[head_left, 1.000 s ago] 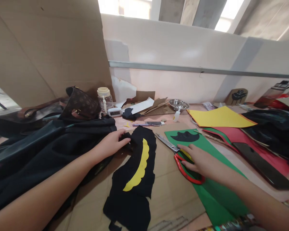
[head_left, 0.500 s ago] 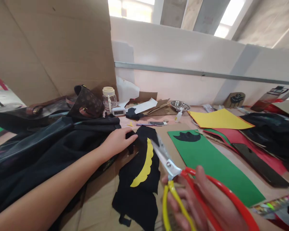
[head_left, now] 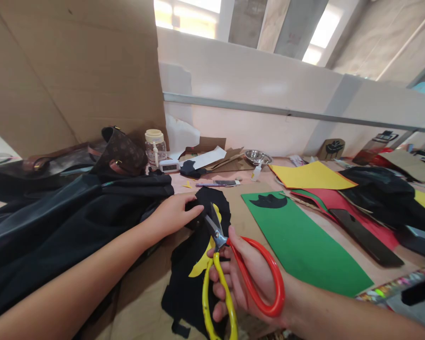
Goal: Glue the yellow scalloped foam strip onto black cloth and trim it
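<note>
In the head view, gripping red-and-yellow-handled scissors [head_left: 219, 240] in the right hand [head_left: 257, 267], with fingers wrapped about the handles and blades parted above the scalloped yellow paper strip [head_left: 200, 267], partly hidden on black paper [head_left: 184, 288]. Carried there since a second ago from the edge of the green paper sheet [head_left: 304, 245]. Keeping the left hand [head_left: 172, 212] at the black paper's left edge, with thumb spread from fingers; cannot tell pinch from mere touch. On the monogram-patterned handbag [head_left: 122, 153] and white digital-display device [head_left: 169, 165], too small to read.
</note>
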The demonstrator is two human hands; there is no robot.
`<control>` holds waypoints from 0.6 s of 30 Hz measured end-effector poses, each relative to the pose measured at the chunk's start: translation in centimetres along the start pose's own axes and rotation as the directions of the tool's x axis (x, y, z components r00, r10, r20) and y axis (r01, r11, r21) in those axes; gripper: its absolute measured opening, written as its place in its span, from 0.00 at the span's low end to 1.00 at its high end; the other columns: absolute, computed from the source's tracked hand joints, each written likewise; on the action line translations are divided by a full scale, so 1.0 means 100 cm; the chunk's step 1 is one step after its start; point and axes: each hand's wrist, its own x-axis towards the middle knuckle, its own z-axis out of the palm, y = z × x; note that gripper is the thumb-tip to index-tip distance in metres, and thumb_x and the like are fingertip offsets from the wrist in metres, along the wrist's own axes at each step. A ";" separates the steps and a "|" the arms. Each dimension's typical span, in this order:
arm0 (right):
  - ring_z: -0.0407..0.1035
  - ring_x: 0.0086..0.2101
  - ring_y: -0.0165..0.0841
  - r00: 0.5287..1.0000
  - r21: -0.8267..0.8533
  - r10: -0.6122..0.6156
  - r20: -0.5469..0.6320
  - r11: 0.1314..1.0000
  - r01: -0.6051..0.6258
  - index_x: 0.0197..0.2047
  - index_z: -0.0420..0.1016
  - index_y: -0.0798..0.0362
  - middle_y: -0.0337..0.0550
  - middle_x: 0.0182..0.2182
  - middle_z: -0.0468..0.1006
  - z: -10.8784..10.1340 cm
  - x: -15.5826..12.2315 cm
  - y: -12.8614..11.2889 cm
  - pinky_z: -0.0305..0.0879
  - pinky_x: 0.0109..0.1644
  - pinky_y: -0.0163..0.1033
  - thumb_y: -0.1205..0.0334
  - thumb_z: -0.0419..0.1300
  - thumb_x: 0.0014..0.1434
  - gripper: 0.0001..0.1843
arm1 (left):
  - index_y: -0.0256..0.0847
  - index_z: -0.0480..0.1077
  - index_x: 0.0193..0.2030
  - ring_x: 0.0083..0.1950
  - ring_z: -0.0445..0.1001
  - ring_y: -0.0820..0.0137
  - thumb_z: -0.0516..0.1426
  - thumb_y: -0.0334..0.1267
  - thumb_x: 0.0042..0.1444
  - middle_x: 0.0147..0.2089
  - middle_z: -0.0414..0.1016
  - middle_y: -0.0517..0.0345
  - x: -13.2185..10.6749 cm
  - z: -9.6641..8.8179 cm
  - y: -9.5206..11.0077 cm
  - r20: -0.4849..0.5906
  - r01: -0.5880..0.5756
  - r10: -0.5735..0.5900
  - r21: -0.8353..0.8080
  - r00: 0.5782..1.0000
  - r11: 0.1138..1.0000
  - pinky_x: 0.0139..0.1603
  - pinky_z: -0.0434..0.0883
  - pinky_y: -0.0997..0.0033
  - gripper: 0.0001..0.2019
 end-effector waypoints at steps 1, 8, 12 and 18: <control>0.67 0.21 0.31 1.000 0.006 0.003 0.001 1.000 -0.003 0.43 0.69 0.54 0.40 0.26 0.73 0.002 0.002 -0.001 0.76 0.27 0.42 0.23 0.41 0.65 0.40 | 0.41 0.78 0.41 0.44 0.81 0.55 0.53 0.54 0.61 0.44 0.85 0.49 0.000 0.000 0.001 0.007 0.000 0.000 -0.008 1.000 1.000 0.43 0.72 0.63 0.20; 0.63 0.18 0.29 0.997 0.031 0.004 -0.077 1.000 -0.002 0.43 0.66 0.54 0.38 0.21 0.69 0.012 0.013 -0.007 0.71 0.23 0.36 0.38 0.32 0.75 0.33 | 0.42 0.78 0.39 0.39 0.79 0.60 0.53 0.52 0.61 0.39 0.84 0.54 0.000 0.000 0.005 0.060 0.005 -0.001 -0.060 0.998 0.998 0.40 0.71 0.66 0.18; 0.59 0.16 0.28 0.991 0.034 -0.018 -0.135 0.999 0.023 0.42 0.66 0.54 0.36 0.19 0.67 0.016 0.018 -0.011 0.68 0.18 0.34 0.40 0.30 0.76 0.33 | 0.41 0.78 0.41 0.40 0.79 0.60 0.52 0.53 0.61 0.39 0.83 0.54 0.000 0.002 0.005 0.101 0.015 -0.007 -0.074 0.995 0.997 0.41 0.70 0.65 0.20; 0.55 0.15 0.26 0.986 0.037 -0.054 -0.157 0.997 0.061 0.41 0.65 0.53 0.33 0.18 0.64 0.016 0.021 -0.007 0.68 0.16 0.33 0.41 0.28 0.76 0.33 | 0.41 0.76 0.39 0.38 0.77 0.59 0.51 0.54 0.59 0.37 0.82 0.52 -0.001 0.006 0.004 0.138 0.032 -0.026 -0.042 0.990 0.999 0.40 0.67 0.63 0.21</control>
